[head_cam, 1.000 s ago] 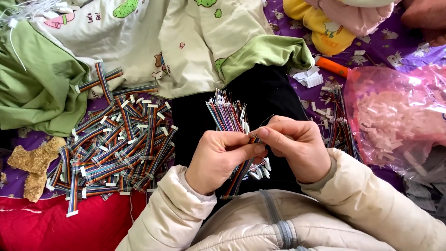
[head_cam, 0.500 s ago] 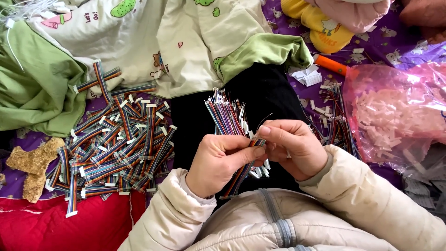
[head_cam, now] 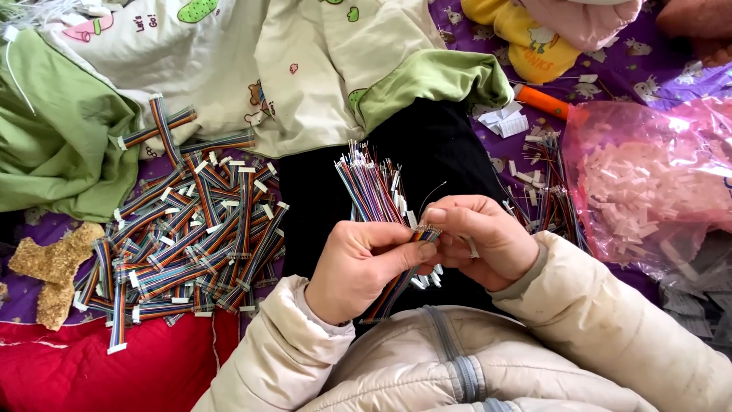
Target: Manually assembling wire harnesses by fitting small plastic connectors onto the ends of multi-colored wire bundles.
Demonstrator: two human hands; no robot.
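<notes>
The person is sitting with both hands meeting over the lap. The left hand (head_cam: 362, 267) is gripping a flat strip of coloured wires (head_cam: 396, 286) between thumb and fingers, and the right hand (head_cam: 480, 236) is pinching the strip's upper end. Just behind the hands, a loose bundle of wires (head_cam: 370, 183) is lying on the black trousers (head_cam: 435, 145). A pile of finished strips (head_cam: 191, 236) is lying to the left, and a pink plastic bag (head_cam: 648, 183) is lying to the right.
</notes>
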